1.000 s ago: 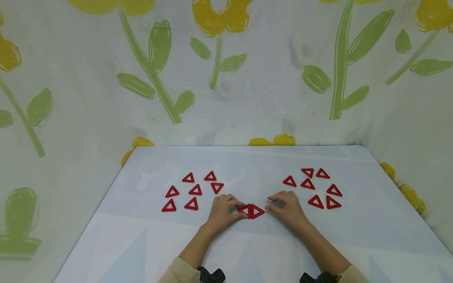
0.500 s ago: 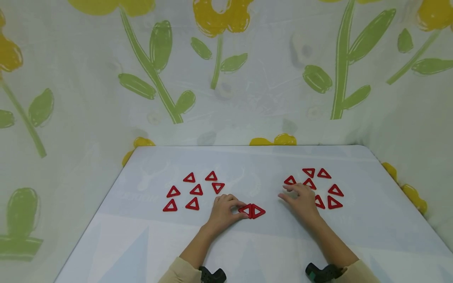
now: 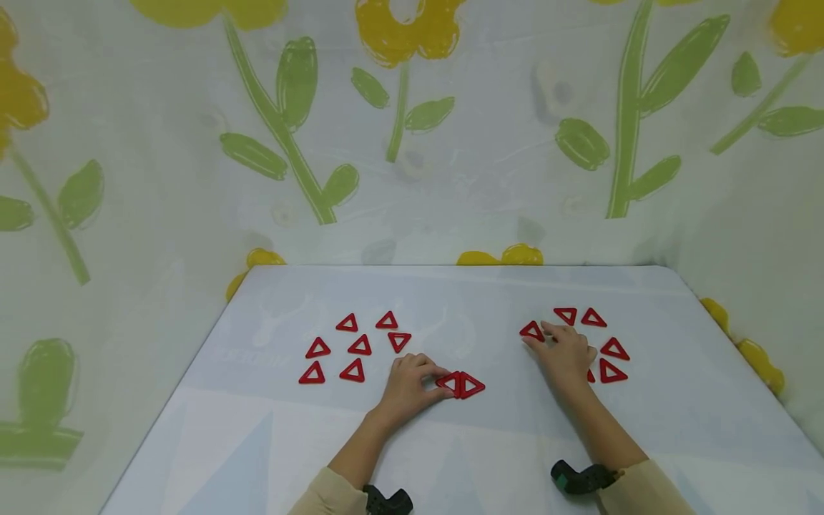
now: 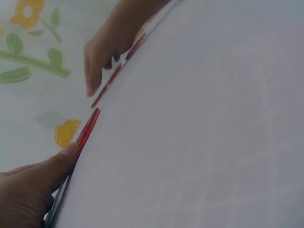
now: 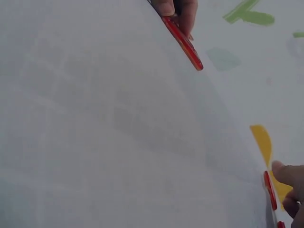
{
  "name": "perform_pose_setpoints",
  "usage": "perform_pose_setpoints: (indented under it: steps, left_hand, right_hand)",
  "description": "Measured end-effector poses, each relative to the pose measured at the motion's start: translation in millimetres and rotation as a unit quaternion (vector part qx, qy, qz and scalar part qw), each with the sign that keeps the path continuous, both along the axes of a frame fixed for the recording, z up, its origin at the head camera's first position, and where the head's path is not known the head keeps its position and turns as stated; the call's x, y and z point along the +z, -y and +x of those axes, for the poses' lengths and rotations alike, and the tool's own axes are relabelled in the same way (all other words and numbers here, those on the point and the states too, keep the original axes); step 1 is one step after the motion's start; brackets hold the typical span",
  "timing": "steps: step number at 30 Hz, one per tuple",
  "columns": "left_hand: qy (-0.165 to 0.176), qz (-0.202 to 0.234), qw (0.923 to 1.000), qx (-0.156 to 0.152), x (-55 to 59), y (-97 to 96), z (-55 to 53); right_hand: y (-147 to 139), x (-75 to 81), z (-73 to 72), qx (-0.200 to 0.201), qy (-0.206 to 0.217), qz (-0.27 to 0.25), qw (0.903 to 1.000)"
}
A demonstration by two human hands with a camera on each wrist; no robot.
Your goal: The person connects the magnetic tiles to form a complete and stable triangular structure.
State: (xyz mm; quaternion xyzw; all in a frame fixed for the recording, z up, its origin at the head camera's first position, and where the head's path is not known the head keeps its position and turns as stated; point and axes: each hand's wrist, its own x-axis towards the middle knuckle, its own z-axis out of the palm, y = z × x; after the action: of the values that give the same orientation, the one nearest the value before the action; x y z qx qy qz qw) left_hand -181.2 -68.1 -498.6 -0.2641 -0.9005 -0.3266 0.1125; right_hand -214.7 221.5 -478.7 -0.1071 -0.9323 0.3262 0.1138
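Observation:
Two hollow red triangle tiles lie base to base on the white table, making a diamond in the head view. My left hand [image 3: 412, 380] pinches the left triangle [image 3: 445, 384] between thumb and finger; the right triangle [image 3: 473, 385] sits against it. In the left wrist view, the left thumb [image 4: 71, 150] is at the edge of a red tile [image 4: 87, 130]. My right hand [image 3: 565, 354] is over the right-hand group, thumb and index finger spread around another red triangle [image 3: 532, 330]. Its fingertips show just above the tile in the wrist views.
Several loose red triangles, one of them here [image 3: 359, 345], lie left of the left hand. More, such as this triangle [image 3: 614, 348], lie around the right hand, which partly covers the group. The white table [image 3: 412, 458] ends at a flower-print curtain [image 3: 463, 193].
My right hand has moved right and away from the joined pair to the far triangle on the right, its fingers coming down around it. The left hand keeps its grip in place.

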Motion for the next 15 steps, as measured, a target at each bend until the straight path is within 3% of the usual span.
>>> perform_pose_setpoints:
  steps: [6, 15]
  left_hand:
    - [0.004, 0.004, 1.0, -0.007, 2.8, -0.8, 1.3]
    - [0.007, -0.006, 1.0, -0.001, 1.5, 0.5, 0.3]
  right_hand:
    - [-0.3, -2.6, -6.5, -0.016, 0.017, 0.027, 0.9994]
    - [0.2, -5.7, -11.2, -0.011, 0.004, 0.039, 0.9992]
